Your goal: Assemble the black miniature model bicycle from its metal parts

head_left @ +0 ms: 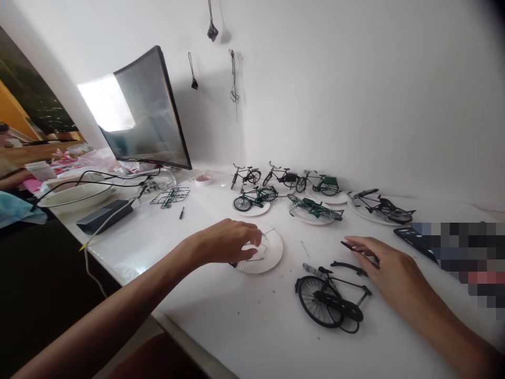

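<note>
My left hand hovers over a white paper plate, its fingers curled and pinched round thin metal wire parts lying on the plate. My right hand rests on the white table, fingers closed on a thin black rod. Just in front of it a partly built black model bicycle lies on its side, with a curved black mudguard piece beside it.
Several finished green and black model bicycles stand or lie on plates at the back. A curved monitor stands at the left, with cables, a black box and a bowl. A phone lies at the right. Another person sits far left.
</note>
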`<state>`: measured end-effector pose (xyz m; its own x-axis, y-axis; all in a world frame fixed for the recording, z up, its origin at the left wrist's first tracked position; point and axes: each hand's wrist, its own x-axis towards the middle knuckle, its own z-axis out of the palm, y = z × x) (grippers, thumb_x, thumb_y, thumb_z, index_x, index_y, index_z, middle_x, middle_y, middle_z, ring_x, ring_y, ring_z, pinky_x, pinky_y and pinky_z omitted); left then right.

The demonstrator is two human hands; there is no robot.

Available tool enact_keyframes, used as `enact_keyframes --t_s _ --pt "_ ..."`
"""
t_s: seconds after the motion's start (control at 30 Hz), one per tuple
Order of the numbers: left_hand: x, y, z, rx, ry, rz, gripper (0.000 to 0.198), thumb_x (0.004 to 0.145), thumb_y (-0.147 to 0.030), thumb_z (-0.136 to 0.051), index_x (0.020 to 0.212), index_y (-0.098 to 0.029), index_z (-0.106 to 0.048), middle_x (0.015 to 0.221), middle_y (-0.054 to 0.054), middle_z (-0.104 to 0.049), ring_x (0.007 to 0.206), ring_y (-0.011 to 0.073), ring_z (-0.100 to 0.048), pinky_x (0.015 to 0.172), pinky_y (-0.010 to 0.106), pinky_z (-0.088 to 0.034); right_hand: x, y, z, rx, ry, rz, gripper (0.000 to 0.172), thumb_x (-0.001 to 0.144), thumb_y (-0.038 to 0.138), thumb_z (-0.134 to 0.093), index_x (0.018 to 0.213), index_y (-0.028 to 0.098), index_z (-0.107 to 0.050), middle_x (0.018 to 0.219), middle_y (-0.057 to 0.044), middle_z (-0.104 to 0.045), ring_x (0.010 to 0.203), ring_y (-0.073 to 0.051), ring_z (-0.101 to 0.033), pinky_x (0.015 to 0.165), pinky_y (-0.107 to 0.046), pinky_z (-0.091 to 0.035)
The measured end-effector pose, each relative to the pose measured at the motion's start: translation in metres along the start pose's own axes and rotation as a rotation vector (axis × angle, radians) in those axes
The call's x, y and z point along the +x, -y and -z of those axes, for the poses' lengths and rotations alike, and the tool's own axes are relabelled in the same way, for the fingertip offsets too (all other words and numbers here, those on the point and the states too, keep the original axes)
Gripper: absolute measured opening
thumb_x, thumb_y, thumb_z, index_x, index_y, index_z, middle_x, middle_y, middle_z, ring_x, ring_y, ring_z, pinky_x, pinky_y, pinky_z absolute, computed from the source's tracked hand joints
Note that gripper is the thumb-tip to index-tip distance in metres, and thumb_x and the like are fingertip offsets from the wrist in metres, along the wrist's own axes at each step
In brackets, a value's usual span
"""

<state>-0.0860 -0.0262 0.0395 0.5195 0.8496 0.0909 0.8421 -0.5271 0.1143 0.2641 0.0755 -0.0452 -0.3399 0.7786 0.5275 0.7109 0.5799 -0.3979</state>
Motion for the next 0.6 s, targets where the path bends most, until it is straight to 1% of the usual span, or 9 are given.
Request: enact_keyframes --t_s 0.1,0.2,0.3,0.43,0.5,0.6 --pt "0.001 0.000 -0.003 -0.020 0.035 -0.008 0.015 0.090 -0.026 -0.065 0.104 -0.020 -0.068 0.104 0.004 -0.074 0.081 0.0159 -0.067 0.066 0.027 -0.044 0.000 0.001 -0.001 -0.002 -0.002 -0.014 0.031 0.088 0.038 -0.050 0.108 0.023 -0.069 0.104 -0.008 -0.078 0.088 -0.026 -0.075 0.079 -0.039 -0.058" --pt "0.002 0.006 -0.005 -0.029 0.033 0.017 0.019 0.095 -0.029 -0.062 0.111 -0.020 -0.065 0.110 0.004 -0.073 0.086 0.0167 -0.068 0.069 0.027 -0.046 0.000 0.003 -0.002 -0.013 -0.004 -0.033 0.033 0.088 0.039 -0.048 0.108 0.022 -0.068 0.102 -0.009 -0.078 0.086 -0.027 -0.075 0.078 -0.039 -0.058" --pt "0.016 0.020 -0.008 -0.009 0.016 0.040 0.020 0.096 -0.022 -0.060 0.114 -0.018 -0.063 0.110 0.007 -0.072 0.088 0.0174 -0.067 0.071 0.027 -0.045 0.000 0.003 -0.003 -0.034 -0.001 -0.029 0.032 0.088 0.038 -0.049 0.107 0.022 -0.068 0.102 -0.009 -0.078 0.085 -0.026 -0.075 0.073 -0.037 -0.058" --pt "0.043 0.036 -0.019 0.021 0.023 0.002 0.019 0.091 -0.013 -0.065 0.109 -0.017 -0.066 0.103 0.008 -0.071 0.085 0.0170 -0.063 0.071 0.027 -0.042 -0.001 0.001 -0.002 -0.054 -0.016 -0.005 0.028 0.089 0.037 -0.050 0.106 0.023 -0.067 0.102 -0.008 -0.077 0.086 -0.025 -0.074 0.073 -0.036 -0.056" --pt "0.053 0.039 -0.024 0.022 0.024 -0.023 0.020 0.090 -0.008 -0.062 0.108 -0.016 -0.067 0.097 0.007 -0.071 0.083 0.0167 -0.062 0.071 0.028 -0.041 -0.002 0.000 0.000 -0.056 -0.019 -0.021 0.027 0.090 0.039 -0.051 0.108 0.025 -0.067 0.103 -0.006 -0.076 0.089 -0.025 -0.073 0.073 -0.035 -0.055" --pt "0.058 0.042 -0.026 -0.006 0.021 -0.042 0.025 0.088 -0.004 -0.060 0.109 -0.016 -0.066 0.089 0.006 -0.071 0.078 0.0161 -0.061 0.069 0.028 -0.041 -0.003 0.002 0.002 -0.054 -0.025 -0.070 0.028 0.090 0.042 -0.052 0.107 0.026 -0.067 0.100 -0.005 -0.075 0.088 -0.025 -0.073 0.072 -0.036 -0.054"
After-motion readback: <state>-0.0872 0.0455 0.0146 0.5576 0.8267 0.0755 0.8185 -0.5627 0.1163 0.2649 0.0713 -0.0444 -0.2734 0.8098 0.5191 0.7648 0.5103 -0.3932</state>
